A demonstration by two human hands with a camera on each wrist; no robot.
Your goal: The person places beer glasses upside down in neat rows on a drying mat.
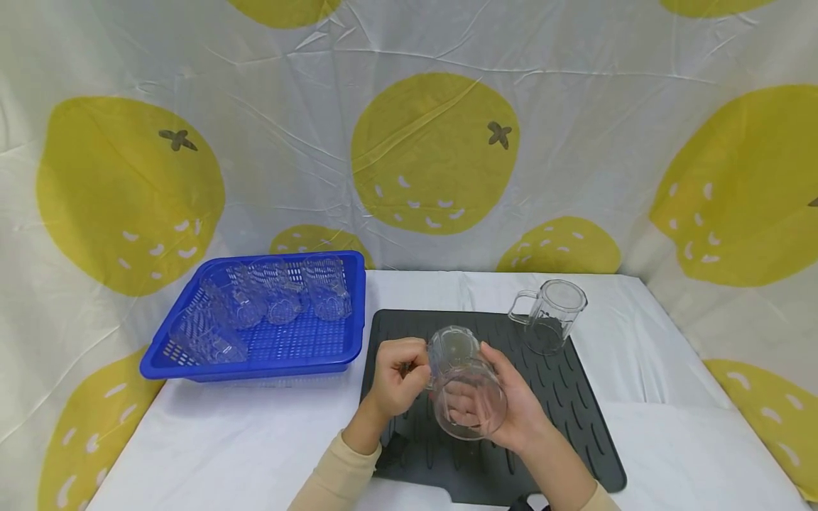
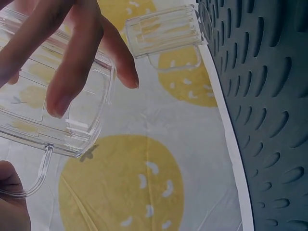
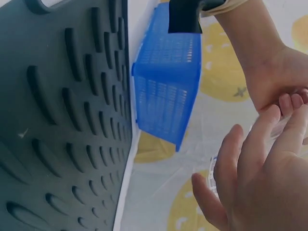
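A clear glass mug (image 1: 469,404) is held tilted above the dark ribbed mat (image 1: 409,323), one round end facing me. My left hand (image 1: 401,376) grips its handle at the left side. Around the mug's right side curves my right hand (image 1: 520,408), its thumb along the glass and its other fingers visible through it. The left wrist view shows those fingers (image 2: 72,82) spread across the mug's wall. A second glass mug (image 1: 554,316) stands on the mat's back right corner, handle toward the left.
A blue plastic basket (image 1: 348,355) at the back left has several clear glass mugs (image 1: 326,291) lying in it. The white-covered table (image 1: 664,440) extends around the mat. Behind hangs a white cloth printed with lemons (image 1: 434,152).
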